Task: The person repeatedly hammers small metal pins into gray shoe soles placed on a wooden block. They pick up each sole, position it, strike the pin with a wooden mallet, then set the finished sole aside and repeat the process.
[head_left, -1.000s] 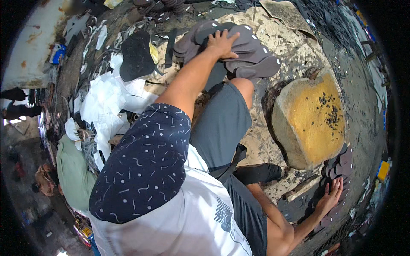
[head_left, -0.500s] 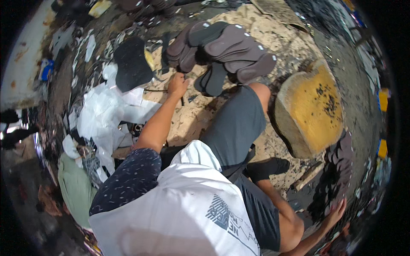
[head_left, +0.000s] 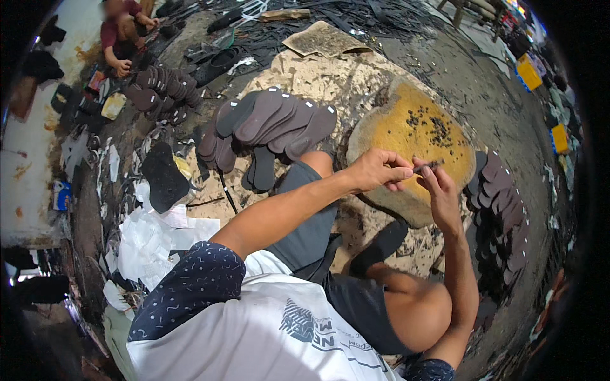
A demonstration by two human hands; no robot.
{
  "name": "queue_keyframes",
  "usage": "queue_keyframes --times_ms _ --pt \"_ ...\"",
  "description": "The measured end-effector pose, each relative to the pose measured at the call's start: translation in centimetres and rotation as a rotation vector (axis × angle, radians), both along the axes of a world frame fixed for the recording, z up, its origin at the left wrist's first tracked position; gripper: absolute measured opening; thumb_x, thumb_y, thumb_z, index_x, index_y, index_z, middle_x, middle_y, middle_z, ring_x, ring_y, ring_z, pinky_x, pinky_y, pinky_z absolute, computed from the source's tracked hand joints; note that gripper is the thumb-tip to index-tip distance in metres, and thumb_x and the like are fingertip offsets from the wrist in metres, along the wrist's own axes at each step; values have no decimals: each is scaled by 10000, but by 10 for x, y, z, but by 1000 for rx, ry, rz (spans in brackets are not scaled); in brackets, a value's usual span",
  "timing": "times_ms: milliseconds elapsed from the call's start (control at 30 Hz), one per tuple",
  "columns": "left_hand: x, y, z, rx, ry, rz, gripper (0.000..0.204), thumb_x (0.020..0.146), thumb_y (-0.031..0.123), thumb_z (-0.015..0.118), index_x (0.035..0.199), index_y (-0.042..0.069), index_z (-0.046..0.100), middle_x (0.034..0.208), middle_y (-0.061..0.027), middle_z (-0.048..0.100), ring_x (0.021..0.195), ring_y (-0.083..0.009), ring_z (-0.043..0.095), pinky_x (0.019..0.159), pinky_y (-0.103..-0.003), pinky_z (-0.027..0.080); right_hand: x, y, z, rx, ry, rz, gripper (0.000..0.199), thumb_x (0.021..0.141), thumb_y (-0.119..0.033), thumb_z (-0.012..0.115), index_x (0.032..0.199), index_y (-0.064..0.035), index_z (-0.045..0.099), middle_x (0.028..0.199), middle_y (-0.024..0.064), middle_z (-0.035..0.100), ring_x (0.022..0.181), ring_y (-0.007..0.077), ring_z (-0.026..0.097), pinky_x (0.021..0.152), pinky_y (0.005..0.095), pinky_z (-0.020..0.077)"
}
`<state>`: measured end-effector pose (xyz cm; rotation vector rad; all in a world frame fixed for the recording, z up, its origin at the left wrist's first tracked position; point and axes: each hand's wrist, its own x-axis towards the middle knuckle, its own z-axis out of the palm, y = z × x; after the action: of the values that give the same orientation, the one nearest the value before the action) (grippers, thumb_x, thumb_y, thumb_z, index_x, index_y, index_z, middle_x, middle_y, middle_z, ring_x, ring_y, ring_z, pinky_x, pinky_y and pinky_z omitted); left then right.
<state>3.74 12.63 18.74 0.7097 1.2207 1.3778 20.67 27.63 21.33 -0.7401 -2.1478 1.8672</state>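
Observation:
My left hand (head_left: 379, 170) and my right hand (head_left: 440, 187) meet above the near part of a wood block (head_left: 406, 114) whose yellow top carries small black bits. Between them is a small dark rod (head_left: 429, 166), its exact kind too small to make out. The right thumb and fingers pinch it, and the left fingertips close on its left end. Dark brown shoe soles (head_left: 264, 120) lie fanned out left of the block. A smaller pair of dark soles (head_left: 260, 168) lies just nearer, beside my knee.
To the right, more brown soles (head_left: 502, 203) lie in an overlapping row. White sheets (head_left: 149, 238) and a black flat piece (head_left: 165, 176) are on the left. Another person (head_left: 121, 28) crouches at the far left near stacked soles (head_left: 168, 89). Dark scraps (head_left: 362, 16) cover the far ground.
My left hand has moved right, away from the fanned soles, to above the block. My right hand has come up from the right-hand soles. The dark rod now shows between them. The view has shifted.

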Motion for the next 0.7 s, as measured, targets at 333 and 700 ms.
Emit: queue_keyframes --times_ms 333,700 --pt "-216 -152 -107 -1062 1536 257 938 759 459 848 1518 146 394 1352 -246 576 1246 -427 546 1014 -523 449 103 94 -115 -277 233 -868 272 1072 -304 541 1163 -52 592 1066 66 674 892 124 633 757 278 513" --pt "-186 -61 -82 -334 1250 290 760 802 198 811 1484 161 478 1412 -200 581 1296 -380 563 1081 -455 451 128 124 -155 -371 452 -1120 319 1073 -299 538 1200 -6 552 1078 84 655 859 122 617 701 246 510"
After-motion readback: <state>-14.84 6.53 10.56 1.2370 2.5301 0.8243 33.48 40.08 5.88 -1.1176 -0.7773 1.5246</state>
